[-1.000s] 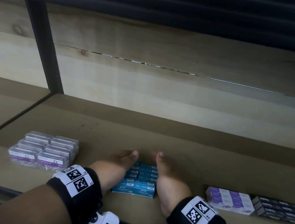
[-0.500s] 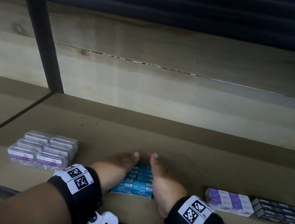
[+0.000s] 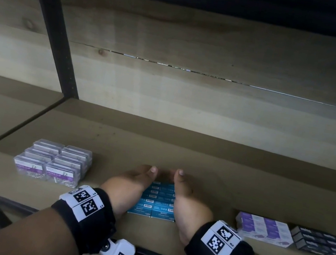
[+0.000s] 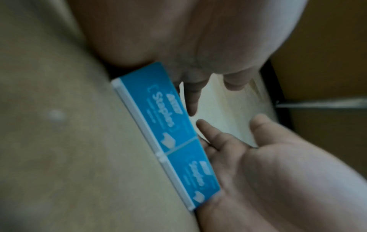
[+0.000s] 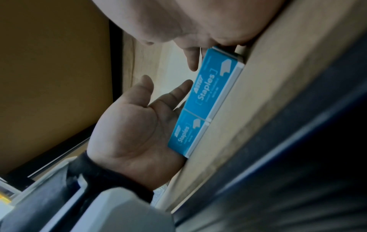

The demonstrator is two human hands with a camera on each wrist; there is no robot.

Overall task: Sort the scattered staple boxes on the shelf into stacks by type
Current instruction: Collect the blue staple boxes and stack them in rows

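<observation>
A block of blue staple boxes lies in two rows near the shelf's front edge. My left hand lies along its left side and my right hand along its right side, palms inward, thumbs up and nearly meeting above the far end. In the left wrist view the blue boxes sit between the left hand and the right hand, whose fingers are straight. The right wrist view shows the blue boxes with the left hand flat against them.
Clear paper clip boxes are grouped to the left. Purple-and-white boxes and dark boxes lie to the right. A black upright post stands at the back left. The wooden back wall closes the shelf.
The right hand has drawn in leftward against the blue boxes, bringing the thumbs closer together. The left hand and the other box groups have stayed put.
</observation>
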